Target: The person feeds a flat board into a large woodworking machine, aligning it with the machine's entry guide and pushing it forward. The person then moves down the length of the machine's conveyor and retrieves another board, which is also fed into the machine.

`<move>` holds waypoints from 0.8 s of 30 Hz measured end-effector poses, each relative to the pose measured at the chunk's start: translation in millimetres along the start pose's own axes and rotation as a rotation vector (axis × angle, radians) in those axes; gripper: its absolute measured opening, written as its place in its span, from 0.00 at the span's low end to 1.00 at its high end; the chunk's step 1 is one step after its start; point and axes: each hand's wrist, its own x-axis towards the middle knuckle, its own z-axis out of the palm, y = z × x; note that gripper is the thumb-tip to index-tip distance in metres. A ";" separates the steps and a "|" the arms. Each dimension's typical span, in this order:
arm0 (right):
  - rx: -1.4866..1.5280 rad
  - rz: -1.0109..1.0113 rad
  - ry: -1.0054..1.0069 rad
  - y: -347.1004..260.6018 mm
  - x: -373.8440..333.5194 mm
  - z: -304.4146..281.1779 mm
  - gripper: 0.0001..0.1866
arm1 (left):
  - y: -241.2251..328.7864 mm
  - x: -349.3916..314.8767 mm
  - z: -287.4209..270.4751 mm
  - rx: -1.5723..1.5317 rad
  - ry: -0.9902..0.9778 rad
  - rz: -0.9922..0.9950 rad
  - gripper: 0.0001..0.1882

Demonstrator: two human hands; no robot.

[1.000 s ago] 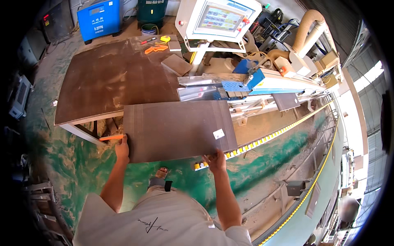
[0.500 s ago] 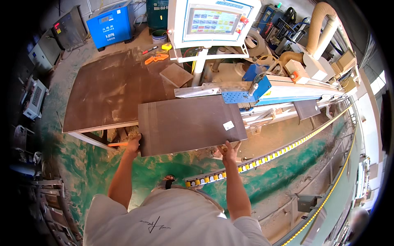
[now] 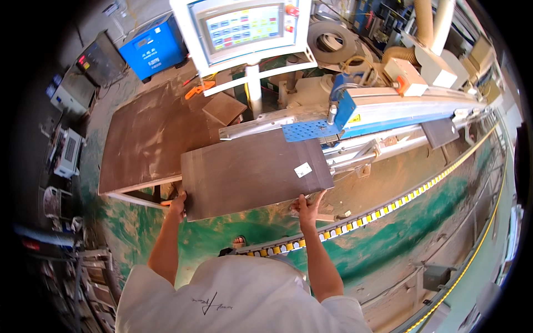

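Note:
A large brown rectangular panel (image 3: 244,180) with a small white label (image 3: 303,170) lies in front of me, its far right part tucked against a perforated blue plate (image 3: 308,131) on the machine. My left hand (image 3: 176,206) is closed on the panel's near left corner, thumb at the edge and the other fingers partly hidden. At the front edge, toward the right corner, my right hand (image 3: 307,212) holds the panel with its thumb and a stretched finger against the edge; its remaining fingers are hard to make out.
A brown-topped table (image 3: 150,139) stands to the left, with a smaller brown board (image 3: 224,108) and an orange tool (image 3: 200,89) beyond. Above the machine is a control screen (image 3: 244,26). A yellow-and-white roller track (image 3: 355,223) curves off right, near another dark panel (image 3: 440,133).
My view has shifted, so the screen and machine appear further left. The panel has slid slightly right and further under the blue plate, with both hands still on it.

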 end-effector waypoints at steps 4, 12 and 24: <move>0.077 0.002 -0.001 -10.0 1.8 4.3 0.54 | -5.5 5.1 -3.6 0.052 0.070 -0.023 0.26; 0.055 -0.002 0.002 -33.6 14.2 -19.7 0.54 | -11.0 10.6 27.0 0.039 0.099 0.054 0.24; 0.050 -0.004 -0.040 -39.9 32.3 -47.8 0.53 | 1.0 -20.6 69.9 -0.031 0.052 0.090 0.32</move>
